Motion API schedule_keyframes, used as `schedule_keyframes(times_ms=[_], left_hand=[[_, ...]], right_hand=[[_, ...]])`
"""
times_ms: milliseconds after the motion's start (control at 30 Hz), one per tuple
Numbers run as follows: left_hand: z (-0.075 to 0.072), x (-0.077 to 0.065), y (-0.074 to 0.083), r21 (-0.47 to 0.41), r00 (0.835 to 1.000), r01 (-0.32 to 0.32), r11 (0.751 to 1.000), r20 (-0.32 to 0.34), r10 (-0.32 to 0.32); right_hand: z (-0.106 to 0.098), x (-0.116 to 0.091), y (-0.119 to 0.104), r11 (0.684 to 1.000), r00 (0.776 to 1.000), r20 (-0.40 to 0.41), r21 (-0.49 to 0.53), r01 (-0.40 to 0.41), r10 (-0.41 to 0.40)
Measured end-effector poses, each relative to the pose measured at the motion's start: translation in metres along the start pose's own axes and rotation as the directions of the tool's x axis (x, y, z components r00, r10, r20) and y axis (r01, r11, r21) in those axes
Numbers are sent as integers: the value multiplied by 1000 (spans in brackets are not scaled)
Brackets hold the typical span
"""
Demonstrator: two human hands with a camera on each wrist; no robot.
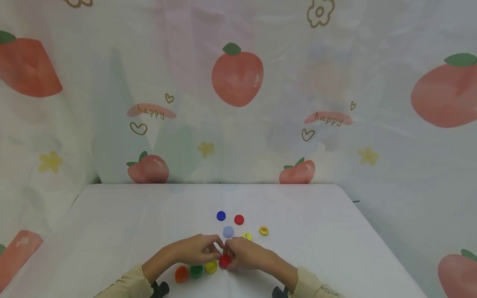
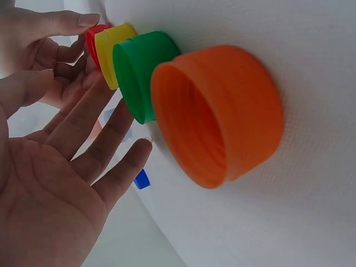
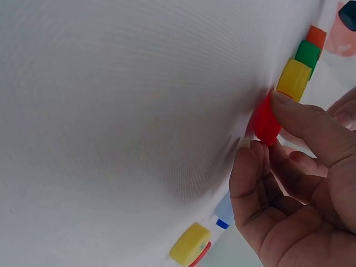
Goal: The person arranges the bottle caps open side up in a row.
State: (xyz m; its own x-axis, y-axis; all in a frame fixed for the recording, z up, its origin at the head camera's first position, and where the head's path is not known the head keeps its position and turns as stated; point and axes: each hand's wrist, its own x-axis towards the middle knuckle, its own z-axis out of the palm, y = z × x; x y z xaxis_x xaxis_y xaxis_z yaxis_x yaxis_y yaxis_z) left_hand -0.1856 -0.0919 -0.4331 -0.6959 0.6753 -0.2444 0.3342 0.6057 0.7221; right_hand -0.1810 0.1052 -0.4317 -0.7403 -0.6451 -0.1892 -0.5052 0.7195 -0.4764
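Near the table's front edge, orange point(image 1: 181, 274), green point(image 1: 196, 271) and yellow point(image 1: 210, 267) bottle caps form a row. Their hollow sides show in the left wrist view. A red bottle cap point(image 3: 267, 119) sits at the row's right end, beside the yellow one. My right hand point(image 1: 246, 253) pinches this red cap between thumb and fingers. Over the row is my left hand point(image 1: 193, 249), its fingers point(image 2: 125, 172) loosely extended behind the caps and holding nothing. Whether its fingertips touch the red or yellow cap I cannot tell.
Farther back on the white table point(image 1: 149, 215) lie more caps: dark blue point(image 1: 221, 215), another red point(image 1: 239, 219), light blue point(image 1: 228, 231), a golden yellow point(image 1: 263, 230) and a bright yellow point(image 1: 247, 236) partly behind my right hand. A fruit-printed curtain point(image 1: 238, 136) hangs behind.
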Motion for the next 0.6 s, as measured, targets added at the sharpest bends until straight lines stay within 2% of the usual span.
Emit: schedule_keyframes(times_ms=[333,600], left_hand=[[-2,0,4,22,1000,15,1000,-1,-15],[-3,-1,2,6,999,33,999,-17,-33]], right_hand=[[0,-4,-2,1000,999,-20,-3,31,-31],[-2,-5,0,999,1000,12,30,-25,25]])
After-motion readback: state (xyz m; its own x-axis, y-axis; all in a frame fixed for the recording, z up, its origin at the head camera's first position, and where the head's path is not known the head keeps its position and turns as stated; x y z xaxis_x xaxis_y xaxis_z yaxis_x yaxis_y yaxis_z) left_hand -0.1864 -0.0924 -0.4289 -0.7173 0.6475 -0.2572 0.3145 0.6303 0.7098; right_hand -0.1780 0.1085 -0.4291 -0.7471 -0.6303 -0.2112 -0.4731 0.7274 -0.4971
